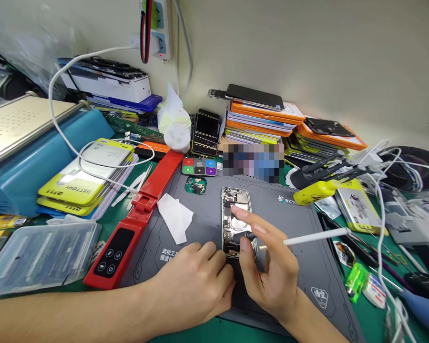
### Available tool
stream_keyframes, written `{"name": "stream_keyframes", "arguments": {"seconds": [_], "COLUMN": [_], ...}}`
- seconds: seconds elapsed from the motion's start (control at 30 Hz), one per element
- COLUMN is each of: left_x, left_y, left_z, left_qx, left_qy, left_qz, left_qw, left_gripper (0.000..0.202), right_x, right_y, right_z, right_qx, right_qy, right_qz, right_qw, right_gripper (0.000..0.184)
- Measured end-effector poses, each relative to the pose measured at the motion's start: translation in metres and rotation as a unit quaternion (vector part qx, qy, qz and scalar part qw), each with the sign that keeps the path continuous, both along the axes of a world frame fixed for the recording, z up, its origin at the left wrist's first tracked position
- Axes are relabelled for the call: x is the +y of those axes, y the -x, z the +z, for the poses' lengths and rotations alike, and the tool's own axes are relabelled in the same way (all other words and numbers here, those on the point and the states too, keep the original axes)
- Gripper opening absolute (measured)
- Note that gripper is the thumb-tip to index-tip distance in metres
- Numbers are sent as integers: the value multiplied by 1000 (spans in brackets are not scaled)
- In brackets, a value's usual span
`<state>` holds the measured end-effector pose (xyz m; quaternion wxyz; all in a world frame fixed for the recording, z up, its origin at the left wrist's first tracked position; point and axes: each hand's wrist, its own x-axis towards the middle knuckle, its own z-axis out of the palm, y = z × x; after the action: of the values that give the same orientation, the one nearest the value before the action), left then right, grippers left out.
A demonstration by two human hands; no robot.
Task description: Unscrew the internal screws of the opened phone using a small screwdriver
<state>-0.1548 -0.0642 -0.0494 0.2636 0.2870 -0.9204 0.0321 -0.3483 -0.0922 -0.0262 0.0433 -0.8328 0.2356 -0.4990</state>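
An opened phone (240,209) lies on the grey work mat (207,190), its circuit boards and inner parts exposed. My left hand (200,278) is curled into a fist at the phone's lower end; what its fingers hold, if anything, is hidden. Over the phone's right side, my right hand (271,257) holds a slim white pen-like stick (316,236) that passes between its fingers and points right. Its index fingertip is above the phone's inside, with the thumb below. A small dark piece shows between them, too unclear to name.
A red folding lamp (128,228) and a white tissue (175,218) lie left of the phone. Yellow battery packs (87,178) and a clear plastic case (43,255) stand farther left. Tools, a yellow bottle (314,191) and white cables (381,214) crowd the right. Stacked boxes (260,119) line the back.
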Motion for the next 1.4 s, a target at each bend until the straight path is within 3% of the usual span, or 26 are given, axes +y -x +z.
{"name": "stream_keyframes", "arguments": {"seconds": [0.17, 0.3, 0.4, 0.53, 0.8, 1.0, 1.17, 1.4], "left_x": [-3, -27, -46, -56, -44, -41, -42, -42], "left_y": [-9, -26, -32, -27, -22, -23, -25, -28], "left_z": [27, 58, 67, 60, 44, 38, 33, 31], "left_qx": [-38, -93, -135, -117, -48, -36, 6, -13], "left_qy": [-88, -181, -212, -271, -244, -223, -225, -232], "left_qz": [11, 62, 106, 100, 60, 55, 31, 52], "left_qw": [995, 977, 962, 950, 967, 973, 974, 971], "left_gripper": [19, 21, 22, 17, 8, 7, 12, 19], "right_x": [0, 2, 1, 0, 2, 5, 5, 3], "right_y": [2, 3, 3, 3, 1, 3, 4, 10], "right_z": [-1, -3, -3, -1, -3, -4, -2, -2], "right_qx": [-10, -18, -17, -22, -17, -79, -71, -52], "right_qy": [-11, -25, -20, -26, -6, -49, -48, -35], "right_qz": [21, 40, 31, 36, -35, -32, -16, -44], "right_qw": [1000, 999, 999, 999, 999, 995, 996, 997], "right_gripper": [81, 84, 84, 81, 89, 92, 91, 92]}}
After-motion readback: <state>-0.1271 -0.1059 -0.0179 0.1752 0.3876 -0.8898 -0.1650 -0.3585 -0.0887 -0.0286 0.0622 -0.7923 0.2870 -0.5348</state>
